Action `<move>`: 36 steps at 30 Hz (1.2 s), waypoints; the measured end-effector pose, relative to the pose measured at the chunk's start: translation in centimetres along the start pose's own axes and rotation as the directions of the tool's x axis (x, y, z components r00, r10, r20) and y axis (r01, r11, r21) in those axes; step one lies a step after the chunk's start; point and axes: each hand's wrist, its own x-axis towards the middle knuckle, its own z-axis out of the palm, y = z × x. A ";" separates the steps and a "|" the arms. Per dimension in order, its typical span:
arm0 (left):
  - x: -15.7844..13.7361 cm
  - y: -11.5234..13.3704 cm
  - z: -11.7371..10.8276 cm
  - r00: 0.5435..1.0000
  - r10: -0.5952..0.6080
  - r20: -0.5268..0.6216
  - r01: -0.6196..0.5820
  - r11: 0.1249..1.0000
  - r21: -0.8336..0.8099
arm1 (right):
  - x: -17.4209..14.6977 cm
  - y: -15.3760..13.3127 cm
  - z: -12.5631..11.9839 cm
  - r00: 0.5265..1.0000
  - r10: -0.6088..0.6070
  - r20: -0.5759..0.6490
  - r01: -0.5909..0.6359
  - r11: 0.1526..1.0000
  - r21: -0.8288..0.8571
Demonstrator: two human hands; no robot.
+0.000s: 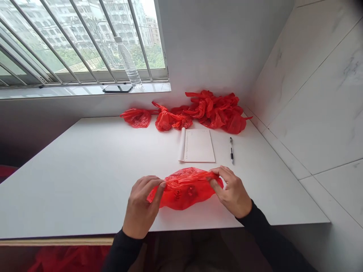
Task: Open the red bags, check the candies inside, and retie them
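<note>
Left-hand fingers and right-hand fingers in close pinches on red bag

"How does your bunched red plastic bag look?"
"To me, crinkled and glossy."
"And the broad white tabletop?"
"Smooth, I'd say; the white rectangular paper notepad looks matt."

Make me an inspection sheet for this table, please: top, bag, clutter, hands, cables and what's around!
Surface: white tabletop.
Job's things: red plastic bag, dark marks on its front; contents unclear.
Clutter: other red bags at the back, notepad, black-and-clear pen.
Hands: left hand and right hand pinch the bag near its opposite ends.
Cables: nothing seen on the table.
Surroundings: barred window; bottle and phone on the sill; marbled tiles at right.
</note>
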 end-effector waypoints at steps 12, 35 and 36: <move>-1.2 2.6 -0.7 0.960 0.278 0.011 -0.274 0.936 0.221 | -2.4 -6.4 -1.9 0.935 -0.319 -0.157 0.340 0.931 0.132; -1.7 3.9 -3.1 0.873 -0.471 0.128 0.424 0.602 -0.676 | -0.8 -4.0 1.4 0.931 -0.175 0.320 0.319 0.816 -0.483; -1.6 3.9 -2.9 0.857 -0.500 0.127 0.444 0.589 -0.675 | -0.7 -4.0 1.4 0.940 -0.172 0.293 0.298 0.831 -0.469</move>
